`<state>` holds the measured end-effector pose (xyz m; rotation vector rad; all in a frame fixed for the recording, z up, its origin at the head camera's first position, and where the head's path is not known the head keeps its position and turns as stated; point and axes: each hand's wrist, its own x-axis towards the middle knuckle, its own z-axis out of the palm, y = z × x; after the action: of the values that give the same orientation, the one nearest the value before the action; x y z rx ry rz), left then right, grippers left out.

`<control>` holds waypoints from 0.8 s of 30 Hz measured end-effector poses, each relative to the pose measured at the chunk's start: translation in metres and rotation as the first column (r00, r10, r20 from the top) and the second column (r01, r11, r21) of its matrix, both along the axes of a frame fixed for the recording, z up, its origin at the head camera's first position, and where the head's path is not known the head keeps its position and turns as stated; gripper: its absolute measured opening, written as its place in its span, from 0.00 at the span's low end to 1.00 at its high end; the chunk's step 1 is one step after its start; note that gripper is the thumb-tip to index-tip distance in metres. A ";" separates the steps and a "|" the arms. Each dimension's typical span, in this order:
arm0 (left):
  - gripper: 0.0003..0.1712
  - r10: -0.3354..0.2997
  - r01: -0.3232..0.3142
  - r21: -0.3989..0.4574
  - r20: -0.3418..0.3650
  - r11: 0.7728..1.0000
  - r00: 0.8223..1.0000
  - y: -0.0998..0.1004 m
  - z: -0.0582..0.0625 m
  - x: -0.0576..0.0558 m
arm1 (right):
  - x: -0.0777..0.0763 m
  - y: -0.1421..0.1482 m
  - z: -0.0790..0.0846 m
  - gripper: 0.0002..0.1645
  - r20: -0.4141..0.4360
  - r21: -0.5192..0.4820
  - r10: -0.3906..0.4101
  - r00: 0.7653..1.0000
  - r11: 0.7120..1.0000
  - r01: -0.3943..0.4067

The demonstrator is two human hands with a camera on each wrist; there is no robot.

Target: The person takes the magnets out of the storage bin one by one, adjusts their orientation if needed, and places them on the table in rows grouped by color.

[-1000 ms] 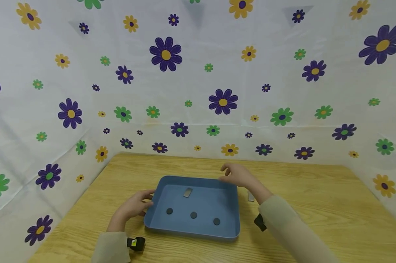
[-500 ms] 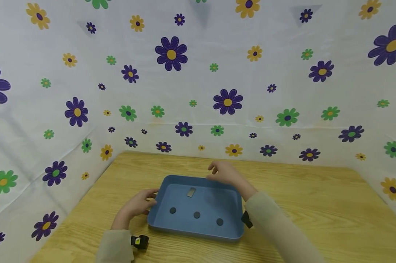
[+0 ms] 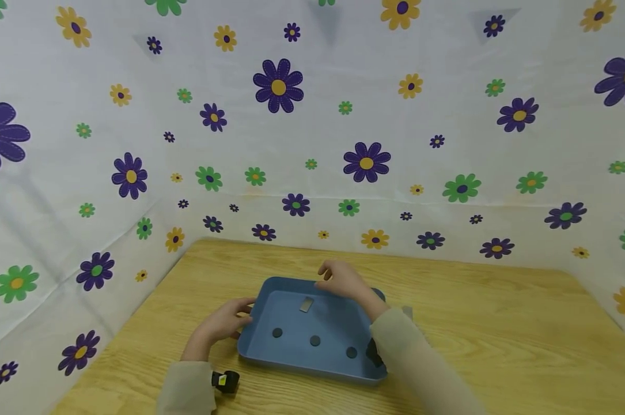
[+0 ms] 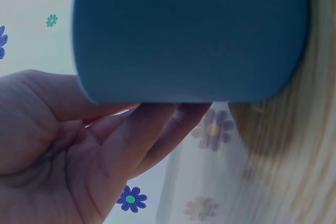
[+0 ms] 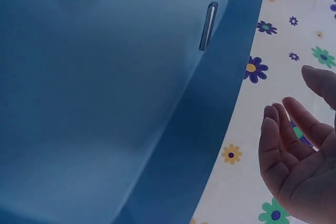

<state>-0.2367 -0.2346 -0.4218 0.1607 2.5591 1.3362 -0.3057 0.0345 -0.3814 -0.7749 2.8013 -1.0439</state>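
Observation:
A shallow blue tray (image 3: 312,370) with rounded corners lies on the table. My left hand (image 3: 221,321) rests against its left wall, fingers extended; in the left wrist view, parts of the fingers (image 4: 152,135) are hidden behind the tray wall (image 4: 189,40). My right hand (image 3: 343,281) is over the back rim, with loosely bent fingers and nothing between them. On the tray floor lie a small grey rectangular metal piece (image 3: 306,304) and three dark round discs: a left one (image 3: 277,332), a middle one (image 3: 315,340) and a right one (image 3: 351,352).
The wood-grain table (image 3: 499,328) reaches back to a white flowered cloth (image 3: 322,132) hanging behind and at the sides. A pale flat piece (image 3: 408,312) shows just beyond the right sleeve (image 3: 416,351), which covers the tray's right side.
My right hand has moved left along the tray's back rim, away from the back right corner. The head view has shifted slightly. My left hand stays at the tray's left wall.

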 end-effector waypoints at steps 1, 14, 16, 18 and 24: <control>0.25 -0.003 0.003 -0.001 0.000 1.000 1.000 0.000 0.000 0.000 | 0.000 -0.001 -0.002 0.17 0.001 -0.003 -0.002 1.000 1.000 0.002; 0.25 0.004 -0.004 -0.018 0.004 1.000 1.000 0.002 -0.001 -0.001 | -0.002 -0.013 -0.026 0.14 0.002 0.012 -0.010 1.000 1.000 0.010; 0.25 0.003 -0.003 -0.019 0.006 1.000 1.000 0.003 -0.001 -0.001 | -0.002 -0.014 -0.028 0.14 -0.003 0.028 -0.012 1.000 1.000 0.012; 0.25 0.004 -0.004 -0.016 0.007 1.000 1.000 0.003 -0.001 -0.001 | -0.002 -0.016 -0.030 0.15 -0.008 0.047 -0.015 1.000 0.999 0.016; 0.25 0.013 -0.013 -0.002 0.005 1.000 1.000 0.001 -0.002 -0.003 | -0.003 -0.021 -0.031 0.15 -0.028 0.086 0.000 1.000 0.996 0.002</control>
<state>-0.2397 -0.2334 -0.4241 0.1407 2.5611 1.3374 -0.3085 0.0132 -0.4125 -0.7846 2.8483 -0.9122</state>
